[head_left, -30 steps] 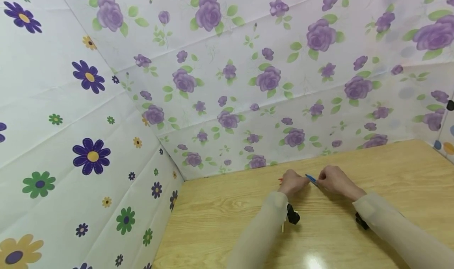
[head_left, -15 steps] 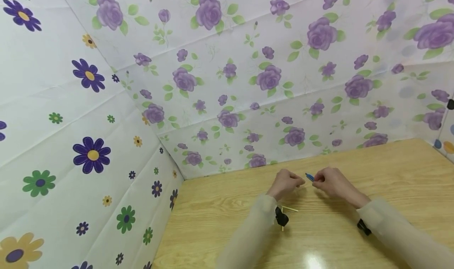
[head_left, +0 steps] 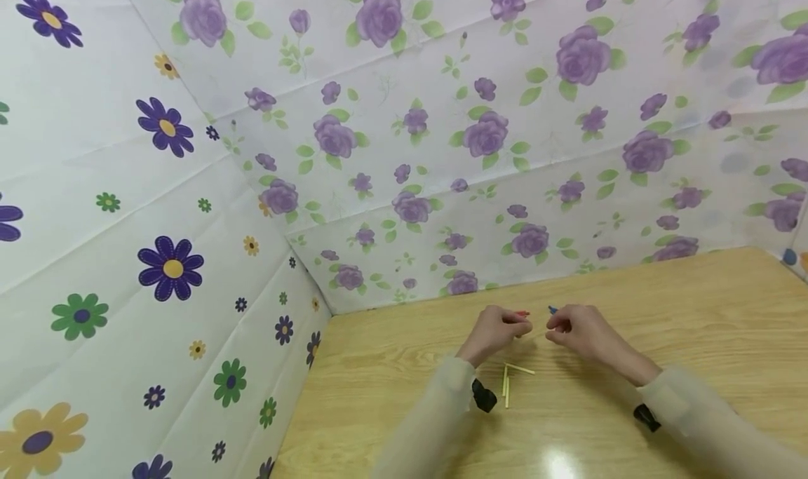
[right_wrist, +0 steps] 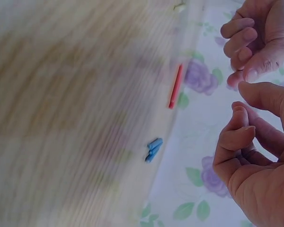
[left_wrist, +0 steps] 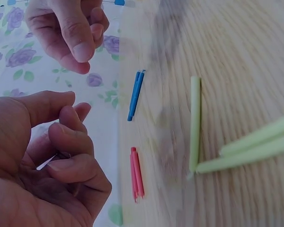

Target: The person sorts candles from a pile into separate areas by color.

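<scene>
My left hand (head_left: 495, 330) hovers over the table with loosely curled fingers and nothing between them. To its right, my right hand (head_left: 583, 333) is held in a similar way, also without anything in its fingers. Blue sticks (left_wrist: 136, 96) lie close together on the wood, partly behind the right hand in the head view. Red sticks (left_wrist: 137, 175) lie side by side, mostly covered by the left hand in the head view. Pale yellow sticks (left_wrist: 195, 124) rest nearer the body, one slanting away from two others.
The wooden table (head_left: 391, 395) meets a back wall sheet (head_left: 379, 205) with purple roses. A sheet (head_left: 113, 325) with coloured flowers hangs on the left. Black wrist cameras (head_left: 484, 396) sit under the sleeves.
My left hand has moved left, uncovering the yellow sticks and part of the red ones. My right hand, earlier at the blue sticks with its fingertips, has come away from them. The head view shifted slightly.
</scene>
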### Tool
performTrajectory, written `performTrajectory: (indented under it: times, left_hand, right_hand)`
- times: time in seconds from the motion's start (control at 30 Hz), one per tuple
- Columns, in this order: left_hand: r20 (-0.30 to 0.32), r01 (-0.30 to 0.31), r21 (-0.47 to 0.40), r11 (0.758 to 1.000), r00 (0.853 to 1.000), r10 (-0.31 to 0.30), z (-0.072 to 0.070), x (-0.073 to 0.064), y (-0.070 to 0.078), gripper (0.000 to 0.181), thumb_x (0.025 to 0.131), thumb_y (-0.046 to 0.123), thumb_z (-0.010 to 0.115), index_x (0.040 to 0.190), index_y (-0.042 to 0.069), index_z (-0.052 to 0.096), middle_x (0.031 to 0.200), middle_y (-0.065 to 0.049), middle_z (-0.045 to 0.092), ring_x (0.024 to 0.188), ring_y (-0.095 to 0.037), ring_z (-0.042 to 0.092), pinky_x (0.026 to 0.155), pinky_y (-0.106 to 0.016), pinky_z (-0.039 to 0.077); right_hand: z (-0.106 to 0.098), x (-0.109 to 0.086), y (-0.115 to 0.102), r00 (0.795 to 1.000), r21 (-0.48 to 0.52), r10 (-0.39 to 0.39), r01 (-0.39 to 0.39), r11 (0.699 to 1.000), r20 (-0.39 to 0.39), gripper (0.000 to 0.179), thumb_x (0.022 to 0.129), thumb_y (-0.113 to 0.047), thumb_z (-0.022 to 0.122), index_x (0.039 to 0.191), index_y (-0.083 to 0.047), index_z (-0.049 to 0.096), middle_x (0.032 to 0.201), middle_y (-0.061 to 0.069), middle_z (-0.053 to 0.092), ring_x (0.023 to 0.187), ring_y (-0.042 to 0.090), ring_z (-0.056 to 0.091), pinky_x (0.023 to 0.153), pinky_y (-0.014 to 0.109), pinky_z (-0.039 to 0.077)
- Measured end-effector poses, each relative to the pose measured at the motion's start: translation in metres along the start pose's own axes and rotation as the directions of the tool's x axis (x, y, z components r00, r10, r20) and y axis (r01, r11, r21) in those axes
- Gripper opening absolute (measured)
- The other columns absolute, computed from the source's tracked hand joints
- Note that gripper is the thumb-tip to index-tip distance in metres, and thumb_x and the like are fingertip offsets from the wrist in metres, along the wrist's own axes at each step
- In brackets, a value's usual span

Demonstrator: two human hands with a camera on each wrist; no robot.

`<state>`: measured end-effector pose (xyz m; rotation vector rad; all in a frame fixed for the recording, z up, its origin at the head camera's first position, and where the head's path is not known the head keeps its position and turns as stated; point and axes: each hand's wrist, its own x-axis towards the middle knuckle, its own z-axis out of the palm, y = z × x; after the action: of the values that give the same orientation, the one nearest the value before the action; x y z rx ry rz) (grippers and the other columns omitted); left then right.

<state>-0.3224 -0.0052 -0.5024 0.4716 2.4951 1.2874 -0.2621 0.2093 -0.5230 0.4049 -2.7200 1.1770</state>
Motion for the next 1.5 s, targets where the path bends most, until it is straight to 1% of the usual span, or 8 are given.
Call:
performTrajectory:
  times: [0.13,0.37,0.6,0.73,0.83,1.0,1.13,1.5]
  left_hand:
    - [0.005,-0.01,0.001,1.0,1.0,0.01,-0.005,-0.006,-0.006,0.018,0.102,0.027,0.079,0.109,0.012,0.087,0.096,0.001,0.08,0.094,-0.03,0.074,0.066,-0.024,0.05]
    - [0.028,-0.038,-0.003,0.999,0.999,0.038,-0.014,-0.017,-0.021,0.015,0.103,0.022,0.078,0.108,0.012,0.087,0.106,0.002,0.083,0.086,-0.004,0.068,0.074,-0.022,0.054]
    - [0.03,-0.042,0.03,0.999,0.999,0.042,-0.024,-0.032,-0.031,0.016,0.103,0.025,0.078,0.106,0.012,0.086,0.096,0.004,0.079,0.088,-0.025,0.072,0.067,-0.023,0.051]
    - [0.011,-0.025,0.09,0.996,1.0,0.024,-0.027,-0.041,-0.035,0.012,0.1,0.023,0.081,0.097,0.013,0.086,0.093,0.003,0.08,0.076,-0.013,0.065,0.064,-0.023,0.048]
    - [-0.012,0.011,0.126,0.992,1.0,-0.01,-0.026,-0.049,-0.038,0.012,0.098,0.02,0.083,0.09,0.013,0.085,0.089,0.004,0.079,0.072,-0.006,0.059,0.062,-0.022,0.047]
    - [-0.053,0.054,0.169,0.984,0.998,-0.046,-0.02,-0.059,-0.045,0.012,0.096,0.016,0.085,0.085,0.01,0.085,0.088,0.004,0.078,0.072,-0.005,0.058,0.062,-0.021,0.046]
    - [-0.063,0.074,0.232,0.97,0.996,-0.061,-0.013,-0.066,-0.052,0.013,0.095,0.015,0.085,0.082,0.012,0.084,0.081,0.005,0.076,0.064,-0.004,0.055,0.057,-0.02,0.045]
    - [-0.093,0.118,0.278,0.953,0.991,-0.095,-0.006,-0.076,-0.061,0.023,0.091,0.03,0.091,0.074,0.018,0.08,0.075,0.01,0.073,0.062,-0.005,0.055,0.056,-0.021,0.043]
  right_hand:
    - [0.004,-0.002,-0.004,1.0,-0.008,-0.015,0.015,1.0,0.007,0.014,0.096,-0.011,0.081,0.103,0.002,0.081,0.09,0.003,0.074,0.078,0.009,0.063,0.066,0.023,0.052]
    - [0.011,-0.006,-0.01,0.999,-0.026,-0.033,0.033,0.999,0.015,0.012,0.095,-0.009,0.081,0.102,0.001,0.082,0.087,0.0,0.076,0.077,0.006,0.062,0.067,0.022,0.052]
    - [0.02,-0.009,-0.012,0.996,0.01,-0.069,0.068,0.998,0.06,0.011,0.094,-0.01,0.083,0.1,-0.001,0.081,0.087,-0.001,0.077,0.074,0.001,0.061,0.065,0.021,0.052]
    - [0.027,-0.009,-0.016,0.993,0.011,-0.081,0.081,0.997,0.08,0.006,0.093,-0.008,0.084,0.095,-0.003,0.082,0.084,-0.002,0.075,0.07,-0.001,0.057,0.062,0.02,0.05]
    - [0.032,-0.009,-0.018,0.992,0.012,-0.075,0.074,0.997,0.102,0.003,0.093,-0.007,0.083,0.09,-0.005,0.082,0.081,-0.003,0.074,0.068,0.0,0.056,0.062,0.021,0.049]
    - [0.039,-0.009,-0.019,0.991,0.011,-0.052,0.051,0.999,0.126,0.006,0.092,-0.005,0.083,0.087,-0.007,0.082,0.079,-0.003,0.074,0.067,0.002,0.055,0.061,0.021,0.048]
    - [0.043,-0.01,-0.018,0.991,-0.006,-0.045,0.046,0.999,0.129,0.005,0.09,-0.004,0.083,0.086,-0.007,0.081,0.079,-0.003,0.074,0.067,0.003,0.056,0.062,0.022,0.048]
    - [0.052,-0.008,-0.019,0.989,-0.041,-0.071,0.077,0.996,0.129,0.011,0.088,-0.002,0.083,0.08,-0.008,0.08,0.074,-0.004,0.072,0.063,0.002,0.053,0.059,0.021,0.047]
